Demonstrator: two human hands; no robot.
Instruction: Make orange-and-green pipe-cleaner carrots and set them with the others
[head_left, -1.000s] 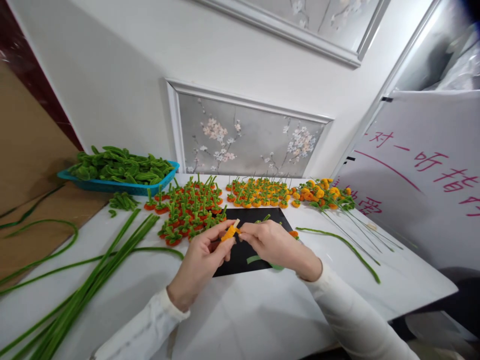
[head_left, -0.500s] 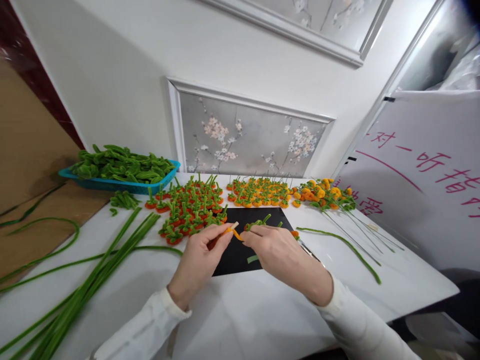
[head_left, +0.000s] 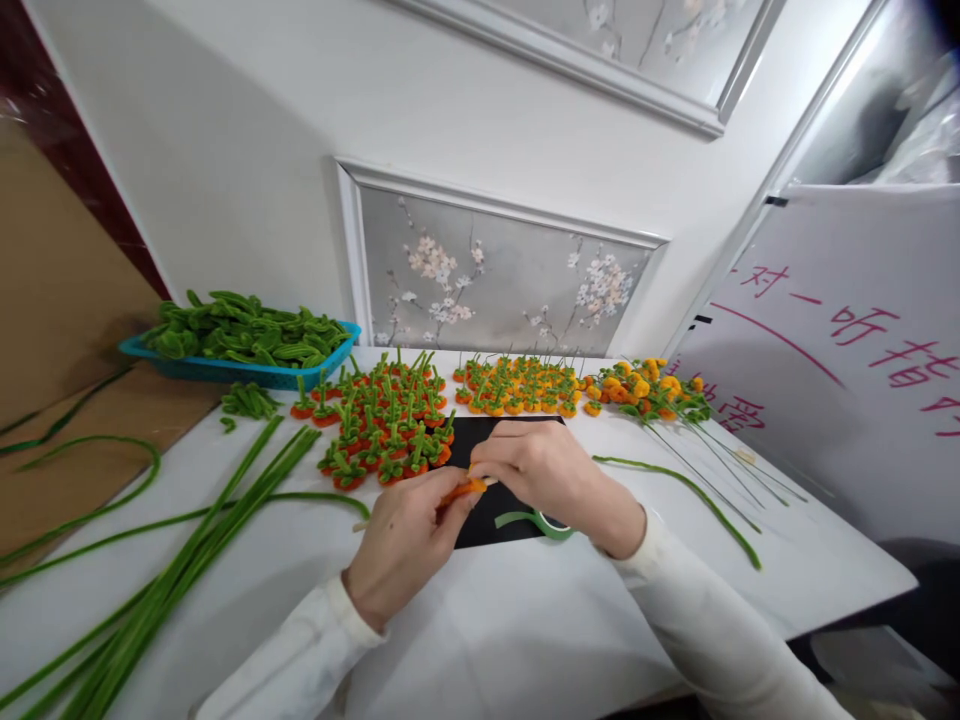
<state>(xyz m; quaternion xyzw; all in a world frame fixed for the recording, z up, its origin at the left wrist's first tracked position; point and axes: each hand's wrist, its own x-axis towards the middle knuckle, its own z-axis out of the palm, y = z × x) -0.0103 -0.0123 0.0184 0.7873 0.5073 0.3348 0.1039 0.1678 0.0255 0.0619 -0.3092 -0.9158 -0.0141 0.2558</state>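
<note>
In my left hand [head_left: 405,540] is a thin pale stick, its ends showing on both sides of the closed fingers. An orange pipe cleaner [head_left: 471,487] lies wound about the stick near the fingertips. My right hand [head_left: 551,475] pinches at that same spot, above and right of the left fingers, on the orange strand; its fingers partly cover the hold. Beneath both hands lies a black mat [head_left: 480,534]. A roll of green tape [head_left: 553,526] sits on the mat's right side, close under the right wrist.
Several orange-red pieces with green tops [head_left: 375,430] stand behind the left hand. Yellow-orange ones [head_left: 517,385] and wired bunches [head_left: 645,385] stand further right. A blue basket [head_left: 285,375] of green pieces, long green pipe cleaners [head_left: 187,570] and a single green one [head_left: 697,490] lie around.
My right hand has moved up and round, over the left fingertips. The left hand has turned and lowered slightly. The green tape roll has come into view.
</note>
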